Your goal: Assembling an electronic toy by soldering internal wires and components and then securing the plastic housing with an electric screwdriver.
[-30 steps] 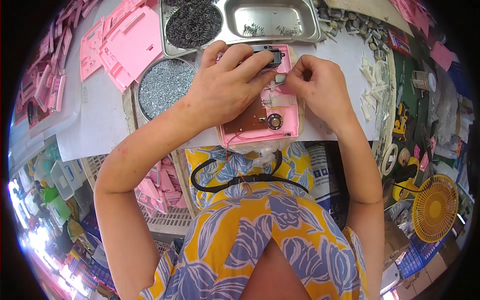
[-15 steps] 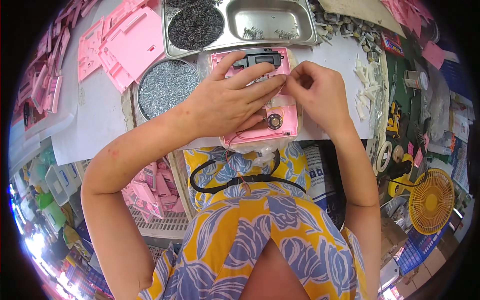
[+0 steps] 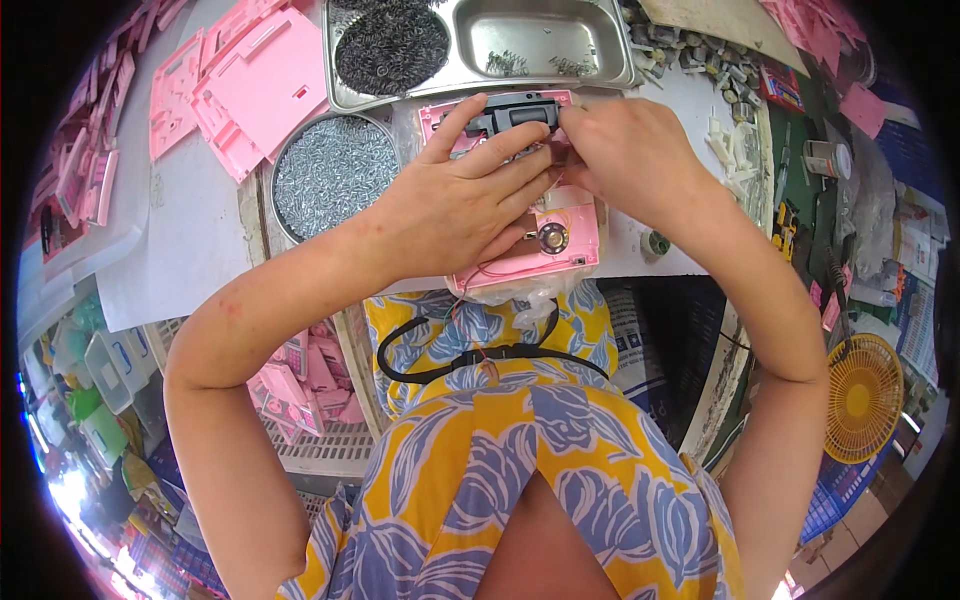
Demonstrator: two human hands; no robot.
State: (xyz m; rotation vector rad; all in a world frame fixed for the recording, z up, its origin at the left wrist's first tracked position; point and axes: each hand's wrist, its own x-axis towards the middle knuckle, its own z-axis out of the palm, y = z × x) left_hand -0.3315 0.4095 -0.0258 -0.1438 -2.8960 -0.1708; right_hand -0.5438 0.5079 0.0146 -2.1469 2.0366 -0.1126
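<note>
A pink plastic casing (image 3: 577, 222) lies in front of me, with a round speaker (image 3: 553, 237), thin wires and a dark mechanism block (image 3: 525, 115) in it. Across its left side and middle rests my left hand (image 3: 470, 185), palm down. Its fingers are spread over the casing's inner parts and hide them. At the casing's right edge, beside the dark block, my right hand (image 3: 620, 150) is closed with bent fingers. Its fingertips meet near the left hand's fingertips, and whatever they pinch is hidden. Clear plastic wrap (image 3: 520, 295) sticks out beneath the casing.
A round tin of silvery screws (image 3: 335, 175) stands left of the casing. Behind it is a steel tray (image 3: 545, 70) with dark springs. Pink panels (image 3: 265, 85) lie far left. White plastic parts (image 3: 735, 160) and small motors (image 3: 690, 65) lie right. A yellow fan (image 3: 862, 400) stands lower right.
My right hand has moved up along the casing's right edge to the dark block, its elbow swinging outward. My left hand stays nearly still. A small round item beside the casing is now uncovered.
</note>
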